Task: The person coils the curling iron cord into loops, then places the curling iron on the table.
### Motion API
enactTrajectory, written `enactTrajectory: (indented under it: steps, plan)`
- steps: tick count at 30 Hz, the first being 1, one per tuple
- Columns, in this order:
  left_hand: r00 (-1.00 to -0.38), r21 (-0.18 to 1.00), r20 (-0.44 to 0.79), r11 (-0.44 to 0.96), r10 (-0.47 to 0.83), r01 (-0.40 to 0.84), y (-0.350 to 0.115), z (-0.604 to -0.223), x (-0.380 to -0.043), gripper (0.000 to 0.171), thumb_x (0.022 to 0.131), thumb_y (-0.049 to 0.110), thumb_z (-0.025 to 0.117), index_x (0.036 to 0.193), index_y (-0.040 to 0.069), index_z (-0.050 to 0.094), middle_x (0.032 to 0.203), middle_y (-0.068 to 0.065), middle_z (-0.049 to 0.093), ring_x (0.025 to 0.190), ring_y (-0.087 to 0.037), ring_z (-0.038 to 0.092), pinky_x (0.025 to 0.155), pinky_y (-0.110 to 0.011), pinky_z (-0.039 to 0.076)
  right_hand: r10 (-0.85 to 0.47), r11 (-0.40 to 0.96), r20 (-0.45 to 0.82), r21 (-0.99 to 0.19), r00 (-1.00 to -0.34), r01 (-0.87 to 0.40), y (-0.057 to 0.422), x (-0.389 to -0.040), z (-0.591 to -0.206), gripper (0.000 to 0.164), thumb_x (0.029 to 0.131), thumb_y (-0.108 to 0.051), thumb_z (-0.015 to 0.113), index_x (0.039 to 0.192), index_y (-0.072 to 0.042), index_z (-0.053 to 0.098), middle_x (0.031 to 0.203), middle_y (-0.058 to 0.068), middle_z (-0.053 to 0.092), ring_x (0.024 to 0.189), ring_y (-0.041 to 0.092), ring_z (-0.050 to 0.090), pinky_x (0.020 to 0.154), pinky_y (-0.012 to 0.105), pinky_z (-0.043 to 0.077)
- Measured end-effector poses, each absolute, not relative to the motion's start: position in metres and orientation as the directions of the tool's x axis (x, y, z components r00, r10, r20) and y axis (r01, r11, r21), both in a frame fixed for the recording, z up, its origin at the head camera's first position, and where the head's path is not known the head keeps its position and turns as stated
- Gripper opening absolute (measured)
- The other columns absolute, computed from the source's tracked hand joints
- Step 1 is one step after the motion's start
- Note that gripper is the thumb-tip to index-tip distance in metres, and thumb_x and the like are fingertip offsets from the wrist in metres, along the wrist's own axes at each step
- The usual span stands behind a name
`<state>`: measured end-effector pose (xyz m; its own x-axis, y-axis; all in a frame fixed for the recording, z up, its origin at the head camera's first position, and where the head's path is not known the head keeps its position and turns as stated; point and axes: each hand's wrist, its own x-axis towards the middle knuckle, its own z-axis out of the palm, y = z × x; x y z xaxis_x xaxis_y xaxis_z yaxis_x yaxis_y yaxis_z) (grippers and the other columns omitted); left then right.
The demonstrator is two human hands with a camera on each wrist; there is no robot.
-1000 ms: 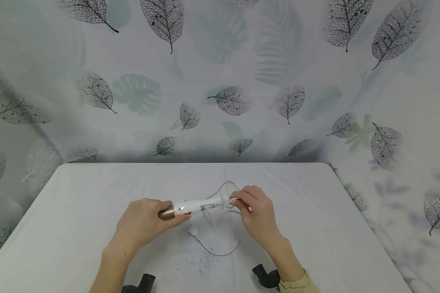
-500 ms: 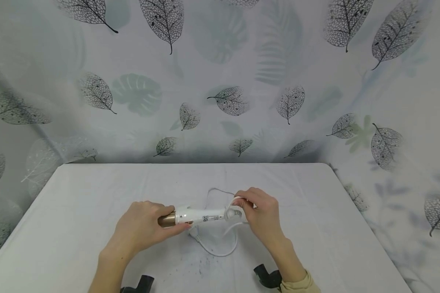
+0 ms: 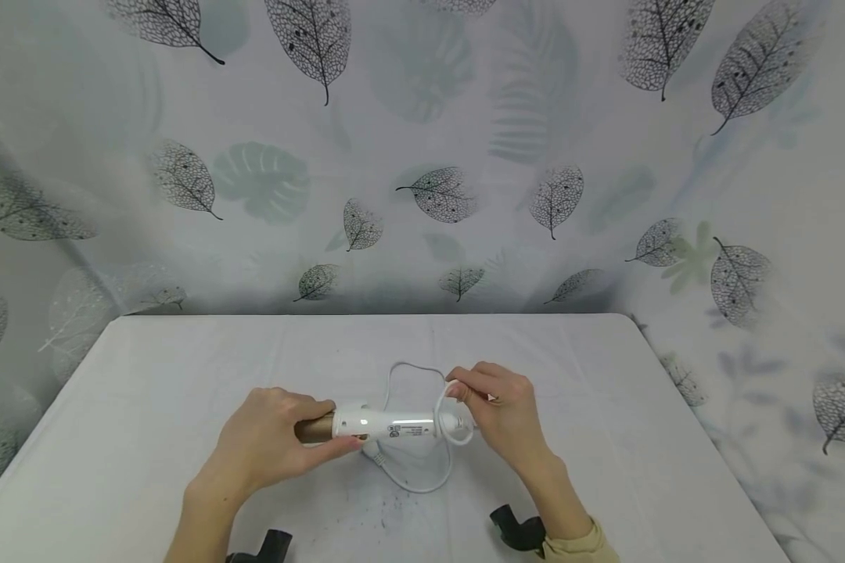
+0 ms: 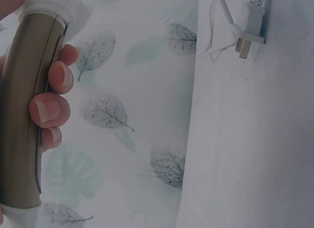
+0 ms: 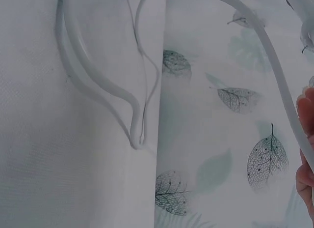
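The left hand has its fingers curled round the gold-brown section of a white rod-shaped appliance; the left wrist view shows four fingertips folded round its side. The appliance is held level over the middle of the worktop, roughly in line with the far edge, with a small printed label on its white body facing the head camera. At its other end the right hand pinches the white cord between thumb and fingers. There the cord forms a loop round or beside the end of the appliance; which of the two is hard to tell. More cord arcs out towards the far edge, and another length curves towards the near side of the worktop. The plug, with its prongs showing, is just beside the appliance on its near side. Black curved pieces appear near both forearms, and a tan sleeve covers the right one. Beyond the far edge hangs a leaf-printed cloth. Dark specks mark the worktop between the forearms.
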<state>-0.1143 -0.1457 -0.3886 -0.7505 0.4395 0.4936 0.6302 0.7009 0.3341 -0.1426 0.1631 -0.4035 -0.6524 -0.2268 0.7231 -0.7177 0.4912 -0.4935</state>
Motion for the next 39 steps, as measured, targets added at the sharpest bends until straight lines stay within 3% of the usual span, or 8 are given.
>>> enactTrajectory:
  steps: [5,10,15,23,29,33,36,39]
  plan:
    - [-0.710,0.376,0.539,0.625,0.453,0.684,-0.143,-0.388,-0.115,0.039,0.076,0.056,0.082,0.064,0.034,0.052,0.056,0.029,0.036,0.052,0.014,0.027,0.048,-0.007,0.023,-0.249,0.454,0.655,-0.572,-0.713,-0.683,0.163,-0.141,-0.401,0.014,0.076,-0.004,0.080,0.087,-0.011,0.077,0.064,-0.005,0.057,0.058,0.003,0.041,0.053,0.014,0.033]
    - [-0.667,0.387,0.592,0.567,0.452,0.727,-0.141,-0.387,-0.115,0.033,0.074,0.052,0.084,0.067,0.033,0.058,0.056,0.028,0.042,0.051,0.014,0.029,0.048,-0.006,0.025,-0.265,0.389,0.598,-0.652,-0.756,-0.651,0.165,-0.140,-0.401,0.006,0.083,-0.006,0.075,0.088,-0.009,0.076,0.065,-0.002,0.061,0.058,0.007,0.051,0.054,0.017,0.041]
    - [-0.678,0.376,0.591,0.594,0.438,0.711,-0.139,-0.386,-0.115,0.040,0.072,0.055,0.084,0.063,0.031,0.054,0.055,0.026,0.034,0.052,0.013,0.026,0.048,-0.006,0.023,-0.303,0.354,0.519,-0.718,-0.799,-0.600,0.166,-0.141,-0.404,0.008,0.090,-0.003,0.069,0.094,-0.007,0.074,0.071,-0.002,0.064,0.065,0.007,0.057,0.057,0.022,0.044]
    - [-0.662,0.336,0.622,0.621,0.417,0.708,-0.137,-0.387,-0.118,0.044,0.074,0.061,0.080,0.062,0.029,0.052,0.055,0.022,0.028,0.053,0.012,0.021,0.048,-0.008,0.017,-0.354,0.354,0.498,-0.712,-0.792,-0.606,0.167,-0.145,-0.411,0.018,0.097,-0.002,0.061,0.103,-0.015,0.070,0.078,-0.005,0.063,0.069,0.011,0.054,0.060,0.023,0.043]
    - [-0.666,0.339,0.650,0.646,0.364,0.684,-0.136,-0.385,-0.118,0.041,0.075,0.060,0.080,0.064,0.029,0.055,0.055,0.020,0.033,0.052,0.009,0.022,0.048,-0.009,0.015,-0.353,0.367,0.400,-0.772,-0.846,-0.519,0.158,-0.141,-0.413,0.019,0.104,-0.010,0.052,0.114,-0.012,0.068,0.102,0.001,0.070,0.086,0.009,0.060,0.076,0.026,0.052]
    - [-0.691,0.335,0.649,0.697,0.317,0.635,-0.137,-0.384,-0.118,0.037,0.072,0.060,0.082,0.067,0.030,0.061,0.058,0.023,0.044,0.051,0.009,0.029,0.046,-0.010,0.020,-0.338,0.387,0.301,-0.819,-0.892,-0.423,0.153,-0.139,-0.412,0.024,0.102,-0.003,0.051,0.115,-0.011,0.069,0.092,-0.001,0.070,0.084,0.009,0.061,0.080,0.027,0.050]
    - [-0.703,0.340,0.643,0.709,0.303,0.618,-0.138,-0.385,-0.118,0.036,0.071,0.060,0.083,0.069,0.031,0.062,0.058,0.023,0.046,0.051,0.008,0.031,0.046,-0.010,0.021,-0.342,0.388,0.260,-0.836,-0.903,-0.388,0.152,-0.139,-0.412,0.031,0.098,0.007,0.051,0.113,-0.013,0.069,0.076,-0.001,0.063,0.071,0.013,0.056,0.071,0.025,0.045]
    - [-0.708,0.348,0.634,0.703,0.311,0.621,-0.138,-0.386,-0.119,0.036,0.072,0.060,0.082,0.068,0.031,0.060,0.057,0.023,0.042,0.051,0.008,0.029,0.046,-0.010,0.020,-0.365,0.349,0.219,-0.869,-0.905,-0.350,0.151,-0.138,-0.412,0.031,0.099,0.007,0.049,0.114,-0.013,0.068,0.076,0.003,0.062,0.069,0.022,0.054,0.064,0.024,0.043]
